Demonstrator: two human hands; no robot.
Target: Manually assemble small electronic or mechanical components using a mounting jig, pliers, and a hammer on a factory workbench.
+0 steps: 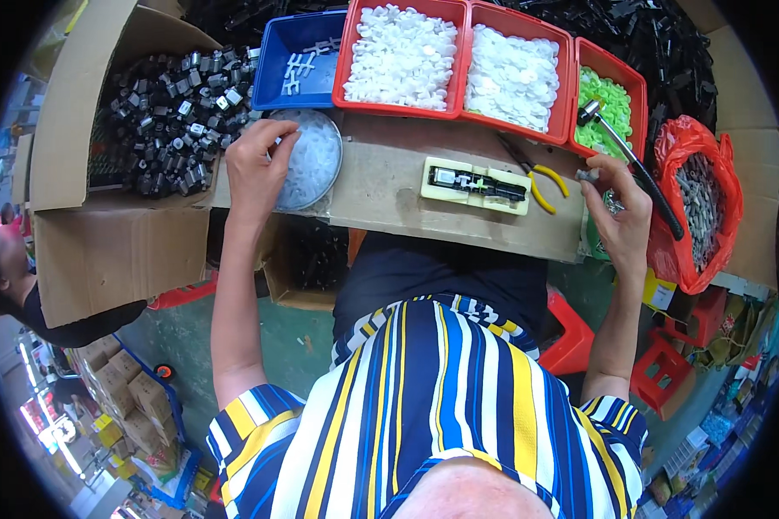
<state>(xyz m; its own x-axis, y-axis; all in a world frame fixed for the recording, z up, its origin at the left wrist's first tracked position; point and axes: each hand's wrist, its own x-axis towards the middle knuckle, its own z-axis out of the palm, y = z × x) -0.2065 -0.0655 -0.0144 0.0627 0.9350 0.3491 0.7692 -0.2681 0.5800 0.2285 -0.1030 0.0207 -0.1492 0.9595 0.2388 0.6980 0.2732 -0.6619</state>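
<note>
My left hand (258,164) rests at the rim of a round clear lid (316,164) full of small translucent rings, fingertips pinched together on or over them. My right hand (619,208) sits at the right end of the cardboard work board (389,186), pinching a small metal part between thumb and fingers. Between the hands lies a pale yellow jig (476,184) with a long black part seated in it. Yellow-handled pliers (541,182) lie just right of the jig. A hammer (627,151) lies beside my right hand.
Behind the board stand a blue tray (273,82), two red trays (459,95) of white discs and a red tray (636,86) of green pieces. A cardboard box (69,112) of black parts is at left, a red bag (701,199) of metal parts at right. Another person (13,277) sits far left.
</note>
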